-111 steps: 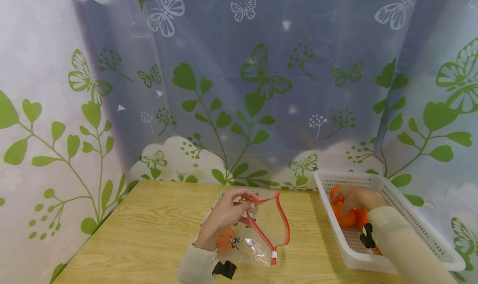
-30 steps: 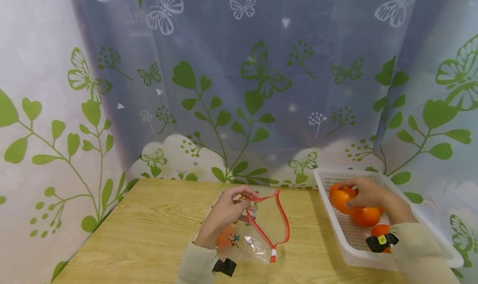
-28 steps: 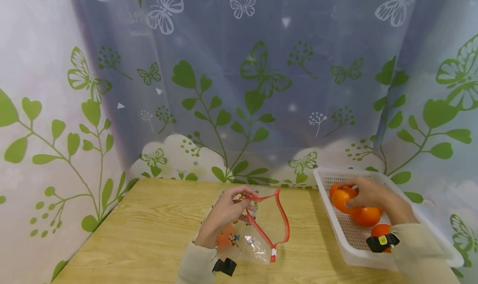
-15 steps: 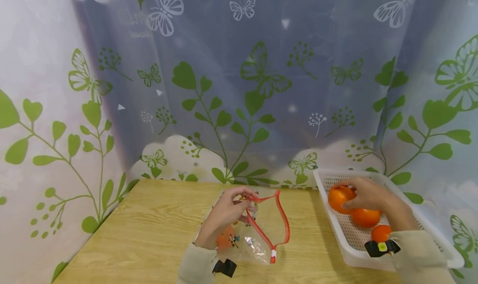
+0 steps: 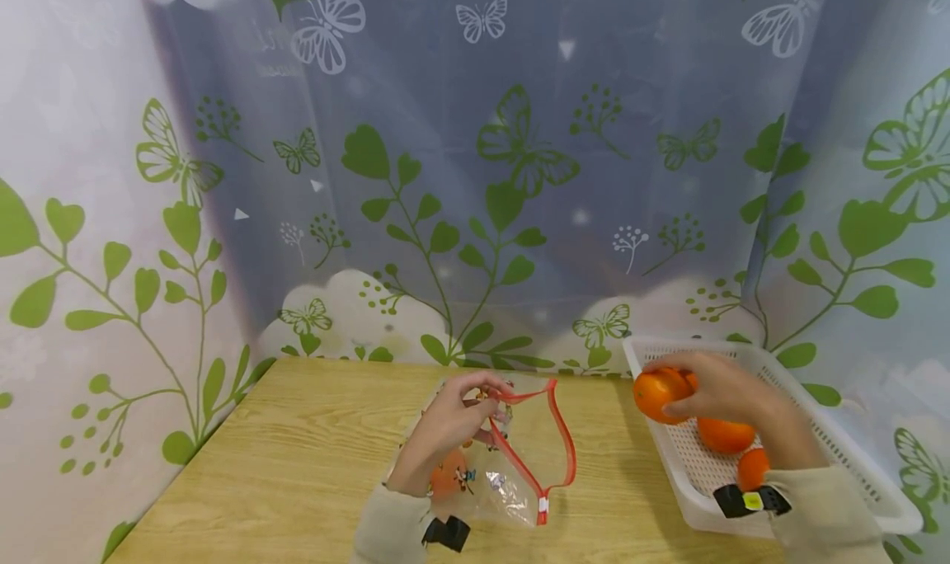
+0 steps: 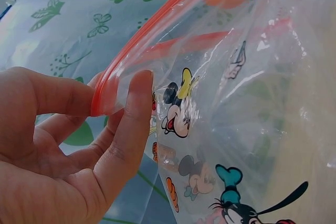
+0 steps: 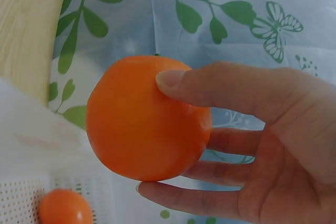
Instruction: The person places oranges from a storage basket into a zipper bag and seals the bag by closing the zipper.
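My left hand pinches the rim of a clear zip bag with a red zip edge and cartoon prints; its mouth gapes toward the right. An orange fruit shows through the bag's lower left part. Over the left wall of a white basket, my right hand holds an orange between thumb and fingers. More oranges lie in the basket below that hand, one of them also visible in the right wrist view.
The white perforated basket stands at the right of the wooden table. A printed curtain with leaves and butterflies closes off the back and both sides. Bare wood lies between bag and basket.
My right hand first reached among the oranges in the basket, then took hold of one and has lifted it leftward to the basket's left rim. The left hand and the bag have stayed put.
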Available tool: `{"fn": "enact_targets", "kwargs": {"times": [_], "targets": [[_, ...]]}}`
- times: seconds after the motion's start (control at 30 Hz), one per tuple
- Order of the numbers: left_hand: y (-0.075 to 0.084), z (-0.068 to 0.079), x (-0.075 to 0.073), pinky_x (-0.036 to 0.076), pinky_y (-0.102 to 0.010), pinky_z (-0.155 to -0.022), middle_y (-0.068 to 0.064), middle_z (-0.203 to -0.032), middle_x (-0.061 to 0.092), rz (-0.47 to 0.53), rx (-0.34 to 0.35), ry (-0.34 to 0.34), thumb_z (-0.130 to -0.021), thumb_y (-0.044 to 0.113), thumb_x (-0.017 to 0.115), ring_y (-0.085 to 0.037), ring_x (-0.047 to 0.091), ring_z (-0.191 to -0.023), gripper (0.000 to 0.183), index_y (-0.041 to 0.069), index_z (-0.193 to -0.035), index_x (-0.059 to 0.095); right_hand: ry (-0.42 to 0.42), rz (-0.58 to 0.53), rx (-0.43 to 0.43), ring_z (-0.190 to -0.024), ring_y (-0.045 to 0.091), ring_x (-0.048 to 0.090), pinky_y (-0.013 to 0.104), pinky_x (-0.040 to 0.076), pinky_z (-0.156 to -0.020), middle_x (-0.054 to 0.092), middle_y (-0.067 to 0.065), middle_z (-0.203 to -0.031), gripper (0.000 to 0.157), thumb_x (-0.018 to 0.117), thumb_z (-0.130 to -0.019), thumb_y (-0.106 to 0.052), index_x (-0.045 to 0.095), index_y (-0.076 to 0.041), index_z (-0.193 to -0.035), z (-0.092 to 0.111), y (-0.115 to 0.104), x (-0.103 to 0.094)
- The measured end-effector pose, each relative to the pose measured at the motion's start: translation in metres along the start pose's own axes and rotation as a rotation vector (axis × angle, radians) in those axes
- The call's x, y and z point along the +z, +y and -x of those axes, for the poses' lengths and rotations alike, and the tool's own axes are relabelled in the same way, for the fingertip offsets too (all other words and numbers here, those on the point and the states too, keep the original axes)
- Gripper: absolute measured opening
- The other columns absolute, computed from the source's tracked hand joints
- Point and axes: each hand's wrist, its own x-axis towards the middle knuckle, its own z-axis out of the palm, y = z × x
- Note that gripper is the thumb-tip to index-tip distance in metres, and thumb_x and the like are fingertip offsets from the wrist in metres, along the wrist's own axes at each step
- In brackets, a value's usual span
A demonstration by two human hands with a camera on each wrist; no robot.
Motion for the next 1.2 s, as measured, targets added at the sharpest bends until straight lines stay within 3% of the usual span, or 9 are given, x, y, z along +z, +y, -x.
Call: {"fn": "enact_targets", "kwargs": {"times": [0.27,0.9,1.07,1.2], "targets": [[0.0,0.001,0.001,0.063,-0.033,-0.064,-0.018,-0.127,0.063,-0.007,0.014,-0.002,-0.104,0.003,0.051,-0.019,0.07,-0.079,0.028,0.003,-0.127,0.067,0.031,-0.036,-0.048,-0.096,0.017,0.06,0.034,0.049,-0.077,0.073,0.009,-0.122,0.05,0.089,-0.077,-0.021,0.073,-0.014,-0.124,0.0,-0.013,0.005],[-0.001,0.001,0.001,0.063,-0.034,-0.064,-0.018,-0.126,0.063,-0.011,0.016,0.001,-0.104,0.004,0.051,-0.019,0.071,-0.08,0.027,0.005,-0.125,0.069,0.072,-0.051,-0.148,-0.102,0.023,0.066,0.041,0.054,-0.083,0.074,0.005,-0.122,0.053,0.091,-0.077,-0.022,0.071,-0.014,-0.126,0.003,-0.034,0.023],[-0.001,0.001,0.001,0.063,-0.034,-0.064,-0.018,-0.127,0.063,-0.01,0.027,-0.005,-0.105,0.004,0.051,-0.019,0.071,-0.081,0.027,0.004,-0.126,0.068,0.066,-0.083,-0.126,-0.109,0.027,0.068,0.043,0.057,-0.086,0.072,0.005,-0.128,0.055,0.089,-0.079,-0.02,0.069,-0.016,-0.13,0.005,-0.036,0.03],[-0.001,0.001,0.001,0.064,-0.035,-0.065,-0.018,-0.128,0.063,-0.01,0.031,-0.005,-0.105,0.004,0.051,-0.021,0.071,-0.083,0.027,0.003,-0.126,0.068,0.066,-0.117,-0.129,-0.11,0.029,0.068,0.038,0.059,-0.085,0.071,0.007,-0.129,0.055,0.089,-0.08,-0.018,0.068,-0.015,-0.131,0.007,-0.036,0.034]]}}
